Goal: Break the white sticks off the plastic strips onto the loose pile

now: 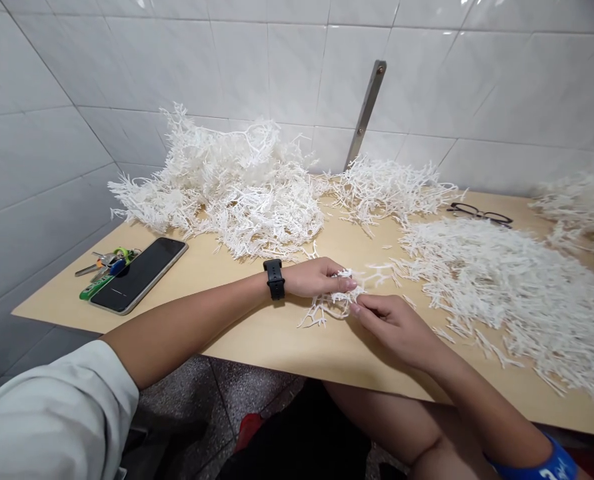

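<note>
My left hand (321, 277) is closed on a white branching plastic sprig (327, 308), whose thin forked twigs hang out below the fingers. Close against it, my right hand (384, 323) pinches the edge of the same sprig between thumb and index finger. Both hands are just above the table, near its front edge. Behind the left hand lies a tall tangled heap of white branching pieces (237, 180). To the right of my right hand spreads a wide, flatter pile of short white pieces (507, 300).
A phone (141, 273) and keys (109, 263) lie on the table (257, 340) at left. Glasses (481, 213) sit behind the flat pile. More white sprigs (394, 187) lie by a metal bracket (367, 113) at the tiled wall, and another heap (581, 207) is far right.
</note>
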The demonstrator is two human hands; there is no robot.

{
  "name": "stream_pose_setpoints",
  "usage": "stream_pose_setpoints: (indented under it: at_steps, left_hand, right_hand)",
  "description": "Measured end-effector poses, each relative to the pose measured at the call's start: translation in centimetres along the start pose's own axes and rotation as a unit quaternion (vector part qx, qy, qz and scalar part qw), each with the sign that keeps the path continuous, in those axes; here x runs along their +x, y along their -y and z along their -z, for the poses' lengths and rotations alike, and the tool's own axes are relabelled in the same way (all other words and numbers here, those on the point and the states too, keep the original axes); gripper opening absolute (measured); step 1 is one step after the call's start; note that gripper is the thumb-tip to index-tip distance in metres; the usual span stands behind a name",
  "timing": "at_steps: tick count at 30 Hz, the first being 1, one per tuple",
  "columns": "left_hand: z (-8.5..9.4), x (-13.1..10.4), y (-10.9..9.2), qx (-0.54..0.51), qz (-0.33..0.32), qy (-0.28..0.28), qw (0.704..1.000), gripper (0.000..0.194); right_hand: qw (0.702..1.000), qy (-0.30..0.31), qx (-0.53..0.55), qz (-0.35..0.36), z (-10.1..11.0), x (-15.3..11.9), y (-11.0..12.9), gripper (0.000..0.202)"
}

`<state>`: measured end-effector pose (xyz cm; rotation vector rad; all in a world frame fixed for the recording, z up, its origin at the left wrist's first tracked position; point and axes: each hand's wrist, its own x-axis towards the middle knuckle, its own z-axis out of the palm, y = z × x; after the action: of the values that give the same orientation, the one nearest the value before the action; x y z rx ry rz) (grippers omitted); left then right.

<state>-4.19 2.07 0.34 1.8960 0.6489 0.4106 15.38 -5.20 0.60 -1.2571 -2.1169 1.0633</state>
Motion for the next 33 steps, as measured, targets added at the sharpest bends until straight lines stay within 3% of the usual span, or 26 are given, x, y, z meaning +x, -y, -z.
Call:
stream_pose_setpoints:
  at_steps: [4, 16, 19, 21, 24, 27, 29, 33]
  left_hand:
    - [-0.5, 0.2, 0.2, 0.022, -0.013, -0.050, 0.998, 0.059]
    - [-1.3, 0.5, 0.4, -0.033, -0.011, -0.082, 0.996, 0.061]
    - [-1.3, 0.7, 0.4, -0.098, 0.001, -0.089, 0.991, 0.060]
    - [-1.1, 0.8, 0.7, -0.171, 0.018, -0.133, 0.976, 0.059]
    - [-1.0, 1.0, 1.1, -0.270, 0.035, -0.198, 0.942, 0.059]
    - [-1.4, 1.1, 0.6, -0.298, 0.028, -0.147, 0.943, 0.062]
    - [-1.8, 1.0, 0.1, -0.283, 0.022, -0.139, 0.949, 0.063]
    - [-1.6, 0.9, -0.5, -0.242, 0.023, -0.153, 0.958, 0.063]
  right_hand:
    - [1.000, -0.001, 0.013, -0.002, 0.1, 0.0, 0.3, 0.040]
    - [0.999, 0.032, 0.042, -0.004, 1.4, 0.5, 0.4, 0.047]
    - [0.994, 0.052, 0.098, -0.019, 2.0, -0.2, 0.3, 0.051]
    - [0.983, 0.061, 0.174, -0.016, 3.1, -1.1, 0.1, 0.053]
    - [0.974, -0.023, 0.225, 0.012, 5.2, -2.0, -0.6, 0.054]
    - [0.987, -0.145, 0.062, -0.029, 6.8, -1.7, -1.8, 0.049]
    - [0.975, -0.189, -0.077, -0.090, 7.3, -1.0, -2.7, 0.046]
    - [0.943, -0.185, -0.214, -0.176, 7.4, 0.1, -4.3, 0.053]
